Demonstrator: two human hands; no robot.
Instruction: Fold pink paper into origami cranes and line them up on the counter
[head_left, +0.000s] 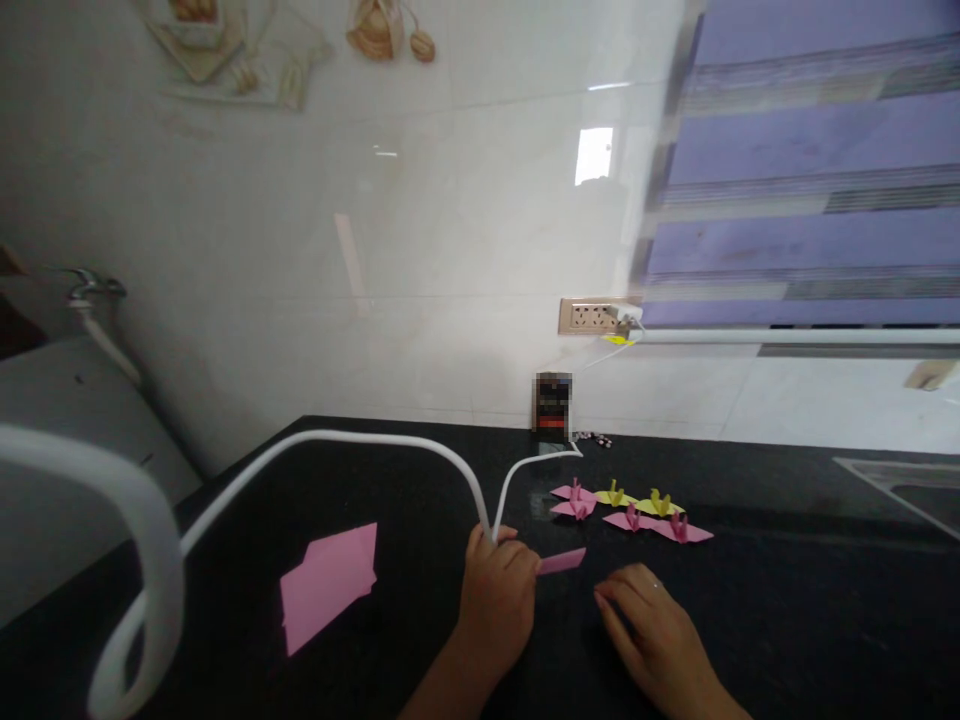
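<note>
My left hand (pixel 496 592) is closed on a small folded pink paper strip (pixel 562 561), which sticks out to the right of its fingers. It also touches a white cable (pixel 390 438) that arcs over the black counter (pixel 787 590). My right hand (pixel 654 625) rests on the counter just right of the strip, fingers curled loosely, holding nothing. A stack of pink paper sheets (pixel 328 582) lies to the left of my left hand. Beyond my hands stand several folded paper cranes, pink (pixel 574 500) and yellow (pixel 616 494).
A white tiled wall rises behind the counter, with a socket strip (pixel 592 316) and a plugged-in charger. A small dark device (pixel 553 405) leans against the wall. A sink edge (pixel 900 485) shows at far right, a window blind (pixel 810 180) above it, and a tap (pixel 90 288) at far left.
</note>
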